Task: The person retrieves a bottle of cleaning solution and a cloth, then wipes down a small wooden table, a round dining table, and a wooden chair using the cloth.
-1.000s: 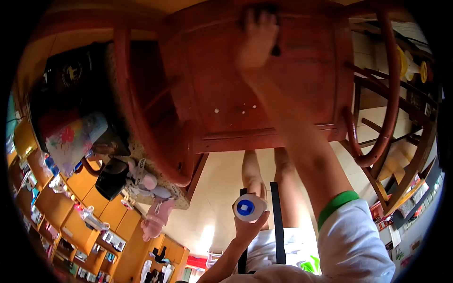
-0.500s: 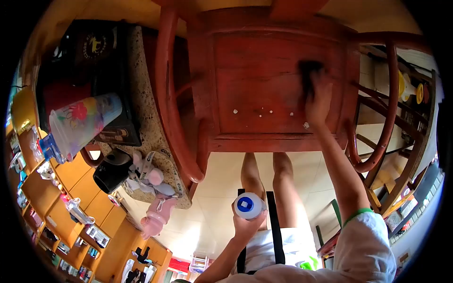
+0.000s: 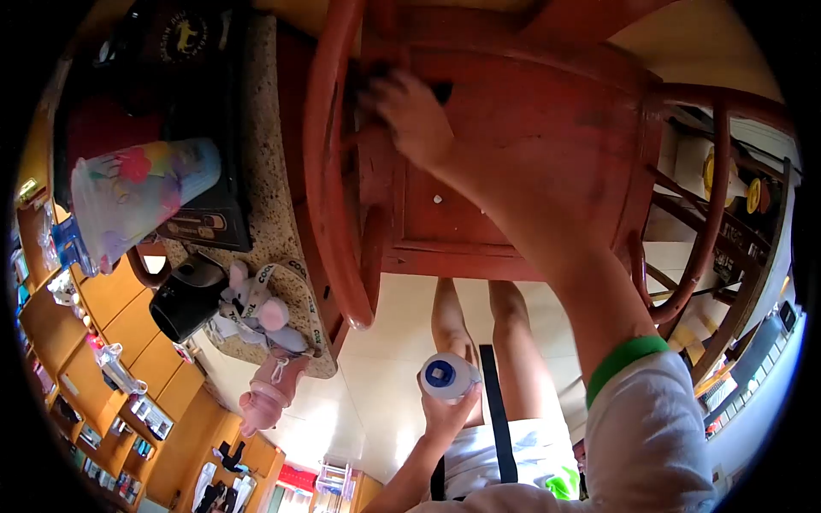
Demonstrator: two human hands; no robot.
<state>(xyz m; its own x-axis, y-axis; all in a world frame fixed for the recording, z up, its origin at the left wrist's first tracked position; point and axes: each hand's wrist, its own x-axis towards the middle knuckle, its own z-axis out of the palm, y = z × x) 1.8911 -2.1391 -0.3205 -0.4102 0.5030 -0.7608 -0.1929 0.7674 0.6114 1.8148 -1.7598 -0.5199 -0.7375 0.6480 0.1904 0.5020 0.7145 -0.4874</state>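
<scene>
A red wooden armchair [image 3: 513,111] fills the upper middle, its seat facing me. Reaching across to the seat's left side, near the armrest, my right hand [image 3: 415,120] is blurred by motion. It presses down on a black cloth [image 3: 441,91], which shows only partly around the fingers. White dabs [image 3: 438,199] lie on the near part of the seat; my right forearm hides others. Low in front of my legs, my left hand [image 3: 445,415] is wrapped round a white bottle [image 3: 462,376] with a blue cap [image 3: 440,373], held apart from the chair.
A speckled stone tabletop [image 3: 265,128] stands left of the chair. It bears a clear flowered cup [image 3: 145,197], a black cup [image 3: 192,295], dark boxes and a pink plush toy [image 3: 278,385] hanging over its edge. Wooden shelving [image 3: 740,325] stands at right.
My right hand has swept the black cloth from the seat's right side across to its left edge. The left hand still holds the bottle in nearly the same place. The view has shifted slightly.
</scene>
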